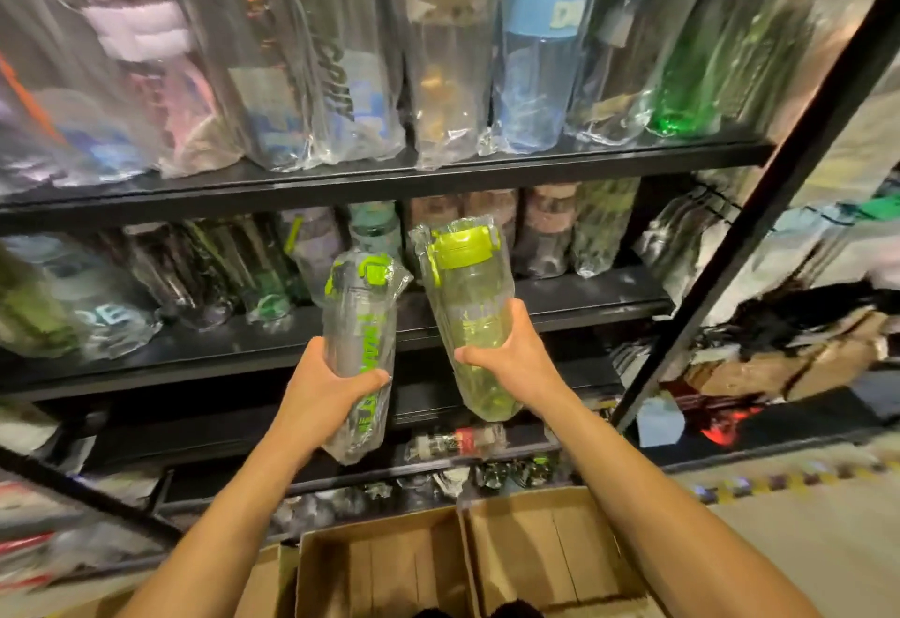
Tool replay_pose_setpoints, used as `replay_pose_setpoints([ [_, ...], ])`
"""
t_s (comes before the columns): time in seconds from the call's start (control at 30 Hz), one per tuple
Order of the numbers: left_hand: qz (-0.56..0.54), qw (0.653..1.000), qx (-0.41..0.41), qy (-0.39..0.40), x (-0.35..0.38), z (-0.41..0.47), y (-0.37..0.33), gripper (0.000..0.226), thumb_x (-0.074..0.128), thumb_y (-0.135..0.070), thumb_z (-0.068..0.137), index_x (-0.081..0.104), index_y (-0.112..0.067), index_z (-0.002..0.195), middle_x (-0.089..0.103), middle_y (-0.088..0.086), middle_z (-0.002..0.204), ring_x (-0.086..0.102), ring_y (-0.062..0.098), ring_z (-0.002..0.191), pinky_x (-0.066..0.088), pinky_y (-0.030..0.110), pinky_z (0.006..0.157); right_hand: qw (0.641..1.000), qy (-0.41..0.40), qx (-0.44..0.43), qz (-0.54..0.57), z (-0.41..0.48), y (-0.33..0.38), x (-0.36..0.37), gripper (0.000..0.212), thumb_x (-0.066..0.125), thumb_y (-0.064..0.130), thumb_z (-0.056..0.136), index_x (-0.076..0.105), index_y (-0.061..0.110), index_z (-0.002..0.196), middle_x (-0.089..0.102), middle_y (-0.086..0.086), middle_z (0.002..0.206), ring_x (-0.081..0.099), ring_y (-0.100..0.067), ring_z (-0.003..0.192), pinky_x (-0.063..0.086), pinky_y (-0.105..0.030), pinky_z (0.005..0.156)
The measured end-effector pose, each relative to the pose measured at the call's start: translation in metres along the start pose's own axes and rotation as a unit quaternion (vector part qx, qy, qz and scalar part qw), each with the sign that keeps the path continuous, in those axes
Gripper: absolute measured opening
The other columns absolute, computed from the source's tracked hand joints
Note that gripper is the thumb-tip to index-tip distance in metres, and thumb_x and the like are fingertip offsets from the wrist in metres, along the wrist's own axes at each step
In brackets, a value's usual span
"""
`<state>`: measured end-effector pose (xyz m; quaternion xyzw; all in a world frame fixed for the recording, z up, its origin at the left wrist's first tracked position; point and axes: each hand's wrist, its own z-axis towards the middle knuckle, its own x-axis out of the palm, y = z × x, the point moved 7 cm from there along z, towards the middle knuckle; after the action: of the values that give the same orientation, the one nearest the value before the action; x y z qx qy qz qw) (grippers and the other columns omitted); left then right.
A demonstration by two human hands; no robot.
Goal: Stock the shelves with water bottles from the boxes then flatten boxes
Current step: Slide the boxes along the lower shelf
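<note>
Now the left hand [316, 388] has its fingers curled round a clear bottle with green letters [358, 325], and the right hand [506, 354] grips a greenish bottle with a lime lid [467, 296]. Both bottles are in plastic wrap, held nearly upright just in front of the middle shelf [609, 308]. Well below this shelf stands an open cardboard box [535, 544].
</note>
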<state>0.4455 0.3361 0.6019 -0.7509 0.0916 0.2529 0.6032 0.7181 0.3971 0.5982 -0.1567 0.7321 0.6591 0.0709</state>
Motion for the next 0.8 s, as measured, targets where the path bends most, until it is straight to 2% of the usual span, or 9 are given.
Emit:
replay_pose_setpoints([
  [0.1, 0.008, 1.000, 0.006, 0.024, 0.046, 0.008, -0.025, 0.064, 0.092, -0.042, 0.068, 0.055, -0.030, 0.118, 0.068, -0.011, 0.112, 0.067, 0.007, 0.099, 0.052, 0.031, 0.078, 1.000, -0.024, 0.002, 0.004, 0.003, -0.014, -0.051, 0.072, 0.092, 0.030, 0.077, 0.043, 0.030, 0.130, 0.065, 0.013, 0.121, 0.064, -0.004, 0.108, 0.050, -0.020, 0.080],
  [0.17, 0.026, 0.999, 0.012, 0.040, 0.076, 0.016, -0.039, 0.073, 0.092, -0.050, 0.060, 0.054, -0.029, 0.119, 0.068, -0.012, 0.111, 0.067, 0.007, 0.099, 0.053, 0.032, 0.081, 0.999, -0.036, 0.000, 0.008, 0.007, -0.023, -0.079, 0.071, 0.091, 0.030, 0.078, 0.043, 0.030, 0.129, 0.065, 0.013, 0.121, 0.064, -0.003, 0.107, 0.049, -0.019, 0.079],
  [0.27, 0.066, 0.996, 0.031, 0.052, 0.113, 0.026, -0.061, 0.067, 0.093, -0.042, 0.066, 0.054, -0.024, 0.117, 0.065, -0.014, 0.107, 0.063, 0.002, 0.093, 0.046, 0.026, 0.071, 0.997, -0.071, -0.015, 0.009, 0.015, -0.034, -0.116, 0.071, 0.092, 0.030, 0.076, 0.043, 0.028, 0.128, 0.064, 0.011, 0.124, 0.064, -0.008, 0.109, 0.051, -0.025, 0.085],
  [0.37, 0.121, 0.989, 0.053, 0.063, 0.139, 0.041, -0.081, 0.062, 0.092, -0.041, 0.069, 0.051, -0.021, 0.112, 0.062, -0.012, 0.103, 0.059, 0.002, 0.087, 0.043, 0.027, 0.065, 0.991, -0.130, -0.028, 0.011, 0.024, -0.044, -0.150, 0.078, 0.094, 0.032, 0.070, 0.044, 0.030, 0.130, 0.063, 0.008, 0.128, 0.064, -0.014, 0.114, 0.053, -0.033, 0.094],
  [0.47, 0.166, 0.982, 0.061, 0.070, 0.155, 0.058, -0.090, 0.065, 0.090, -0.045, 0.066, 0.049, -0.021, 0.110, 0.063, -0.007, 0.103, 0.062, 0.010, 0.087, 0.052, 0.035, 0.070, 0.983, -0.181, -0.035, 0.013, 0.035, -0.052, -0.178, 0.082, 0.093, 0.047, 0.059, 0.045, 0.043, 0.125, 0.063, 0.004, 0.127, 0.062, -0.019, 0.118, 0.055, -0.044, 0.100],
  [0.53, 0.179, 0.979, 0.056, 0.081, 0.163, 0.067, -0.091, 0.066, 0.089, -0.044, 0.067, 0.049, -0.020, 0.113, 0.062, -0.006, 0.104, 0.062, 0.012, 0.087, 0.052, 0.036, 0.070, 0.979, -0.197, -0.044, 0.015, 0.044, -0.056, -0.190, 0.081, 0.093, 0.045, 0.059, 0.045, 0.044, 0.124, 0.064, 0.004, 0.125, 0.062, -0.020, 0.118, 0.055, -0.047, 0.100],
  [0.63, 0.183, 0.978, 0.047, 0.088, 0.172, 0.077, -0.088, 0.066, 0.089, -0.044, 0.068, 0.048, -0.020, 0.114, 0.063, -0.003, 0.106, 0.062, 0.016, 0.090, 0.050, 0.038, 0.071, 0.978, -0.197, -0.058, 0.031, 0.056, -0.059, -0.198, 0.079, 0.095, 0.030, 0.068, 0.047, 0.036, 0.130, 0.065, 0.008, 0.125, 0.064, -0.012, 0.116, 0.053, -0.043, 0.103],
  [0.8, 0.225, 0.968, 0.032, 0.103, 0.183, 0.082, -0.072, 0.066, 0.088, -0.045, 0.070, 0.041, -0.019, 0.108, 0.059, -0.003, 0.096, 0.059, 0.016, 0.080, 0.041, 0.036, 0.061, 0.971, -0.220, -0.084, 0.024, 0.074, -0.061, -0.200, 0.082, 0.094, 0.033, 0.073, 0.045, 0.032, 0.138, 0.057, 0.005, 0.135, 0.057, -0.012, 0.125, 0.047, -0.032, 0.107],
])
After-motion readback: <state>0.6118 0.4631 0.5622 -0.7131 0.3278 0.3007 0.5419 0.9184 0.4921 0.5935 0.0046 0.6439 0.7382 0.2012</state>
